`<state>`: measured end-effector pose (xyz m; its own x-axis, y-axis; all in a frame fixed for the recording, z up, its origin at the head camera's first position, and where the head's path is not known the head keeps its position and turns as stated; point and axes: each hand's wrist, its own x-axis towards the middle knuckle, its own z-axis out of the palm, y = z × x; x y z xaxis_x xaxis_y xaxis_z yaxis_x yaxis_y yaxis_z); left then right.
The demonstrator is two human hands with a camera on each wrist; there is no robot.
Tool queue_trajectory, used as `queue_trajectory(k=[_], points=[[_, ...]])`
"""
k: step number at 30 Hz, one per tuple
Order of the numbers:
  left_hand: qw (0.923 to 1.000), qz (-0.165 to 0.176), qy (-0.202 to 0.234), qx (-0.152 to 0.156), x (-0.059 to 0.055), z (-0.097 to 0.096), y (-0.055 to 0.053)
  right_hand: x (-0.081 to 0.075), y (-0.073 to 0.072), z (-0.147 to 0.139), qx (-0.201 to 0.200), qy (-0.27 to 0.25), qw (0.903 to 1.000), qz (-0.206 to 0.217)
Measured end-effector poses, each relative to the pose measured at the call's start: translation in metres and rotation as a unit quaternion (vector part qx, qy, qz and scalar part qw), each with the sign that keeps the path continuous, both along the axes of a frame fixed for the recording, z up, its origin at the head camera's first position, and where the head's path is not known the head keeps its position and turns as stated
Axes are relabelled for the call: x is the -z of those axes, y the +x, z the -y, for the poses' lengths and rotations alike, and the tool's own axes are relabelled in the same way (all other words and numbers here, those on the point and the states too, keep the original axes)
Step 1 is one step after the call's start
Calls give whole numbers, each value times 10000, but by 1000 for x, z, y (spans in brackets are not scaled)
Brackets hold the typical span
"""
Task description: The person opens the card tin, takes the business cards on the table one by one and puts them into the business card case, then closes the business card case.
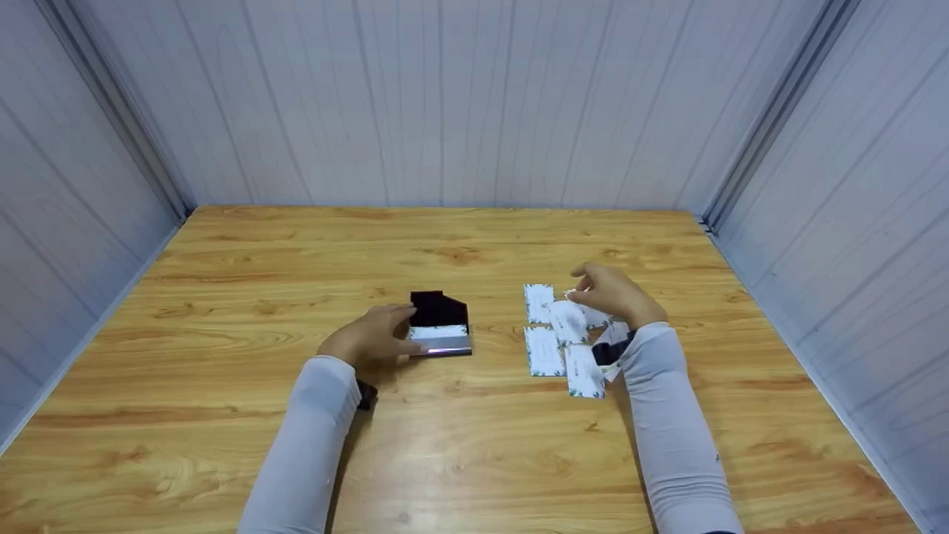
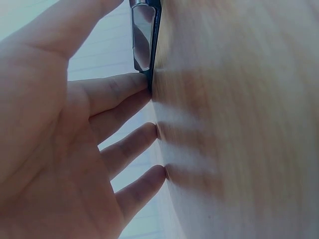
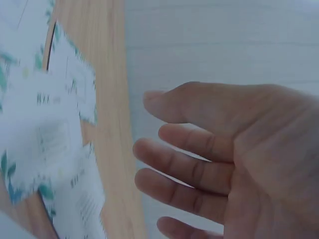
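Observation:
A flat card case (image 1: 439,343) lies unfolded on the table, its black lid flap spread away from me and its silvery pocket nearest. A white card strip shows above the pocket's edge. My left hand (image 1: 374,334) rests at the case's left side, thumb by the near corner, index fingertip against the edge. In the left wrist view the other fingers (image 2: 134,149) are spread and touch the tabletop. My right hand (image 1: 612,293) hovers over the far right of several white cards (image 1: 545,351) with green leaf borders. Nothing sits between its loosely bent fingers (image 3: 169,159) in the right wrist view.
Wood-grain tabletop (image 1: 460,252) spreads under everything, with a pale panelled wall (image 1: 437,104) behind it and more panels on both sides. The cards overlap one another to the right of the case. A dark band (image 1: 615,350) circles the right wrist above them.

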<state>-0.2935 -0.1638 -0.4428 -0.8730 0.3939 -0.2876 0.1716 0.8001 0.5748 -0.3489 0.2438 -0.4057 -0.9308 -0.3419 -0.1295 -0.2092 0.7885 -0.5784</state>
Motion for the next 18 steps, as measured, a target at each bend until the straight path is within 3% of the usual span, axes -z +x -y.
queue_trajectory(k=[6,12,18], points=[[9999,-67,-48,82,0,0,-2,7,-2,-19,554,138,9972,488],[10000,-39,18,61,0,1,-1,12,-1,-23,604,558,9939,740],[10000,-41,42,0,1,1,1,15,-1,-21,778,530,9915,902]])
